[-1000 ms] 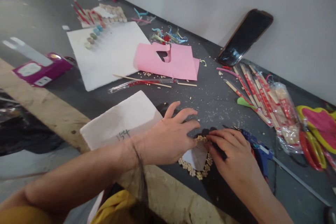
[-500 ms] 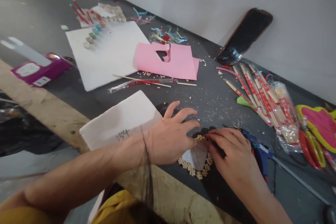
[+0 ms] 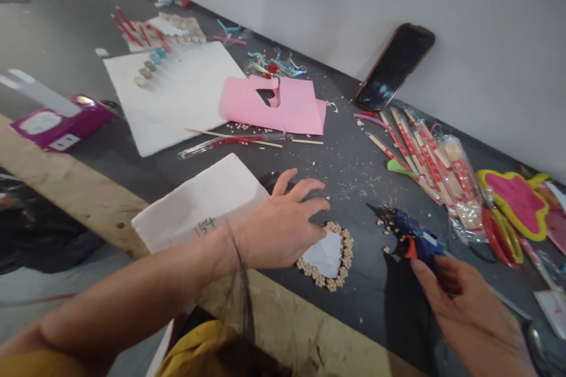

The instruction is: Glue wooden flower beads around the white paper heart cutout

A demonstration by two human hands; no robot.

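Note:
A heart-shaped piece [image 3: 326,254] lies on the dark table, its white middle bordered by small pale wooden-looking flower beads. My left hand [image 3: 276,230] pinches its upper left edge; the other fingers are raised and spread, and the thumb is hidden. To the right, my right hand [image 3: 469,300] closes around the handle of a blue glue gun [image 3: 413,227] with an orange trigger. The gun still lies low over the table, nozzle pointing left. Loose beads [image 3: 385,241] are scattered near its nozzle.
A white foam board [image 3: 207,200] marked 154 lies under my left forearm. Behind it are pink paper [image 3: 296,106] and a larger white board [image 3: 177,94]. A phone [image 3: 395,65] leans against the wall. Wrapped chopsticks [image 3: 424,153] and red-handled scissors [image 3: 499,235] lie right.
My right hand has left the heart's edge and moved right onto the glue gun. My left hand stays at the heart. The view has shifted slightly.

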